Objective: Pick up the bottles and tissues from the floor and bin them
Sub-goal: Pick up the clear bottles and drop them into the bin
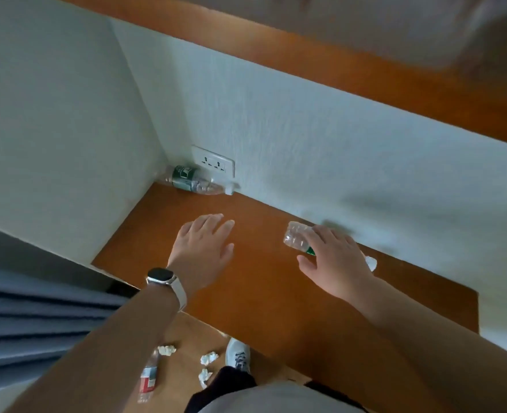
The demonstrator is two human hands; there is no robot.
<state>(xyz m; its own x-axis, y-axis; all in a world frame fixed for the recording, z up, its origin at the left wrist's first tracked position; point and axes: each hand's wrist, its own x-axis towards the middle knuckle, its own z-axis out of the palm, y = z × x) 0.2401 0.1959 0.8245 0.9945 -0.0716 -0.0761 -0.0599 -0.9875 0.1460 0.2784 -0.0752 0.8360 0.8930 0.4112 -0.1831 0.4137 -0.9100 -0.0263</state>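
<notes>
My right hand (334,257) closes over a clear plastic bottle (295,238) with a green label that lies on a wooden desk (264,287) near the wall. My left hand (203,248), with a watch on the wrist, hovers flat and open over the desk, holding nothing. A second clear bottle with a green label (197,181) lies in the desk's far left corner under a wall socket. On the floor below lie a bottle with a red label (148,378) and three crumpled tissues (167,350) (209,357) (204,377).
White walls close the desk on the left and back. A wall socket (213,163) sits just above the corner bottle. A wooden shelf (365,73) runs overhead. Blue curtain folds (37,317) hang at the left. My shoe (238,354) stands on the floor by the tissues.
</notes>
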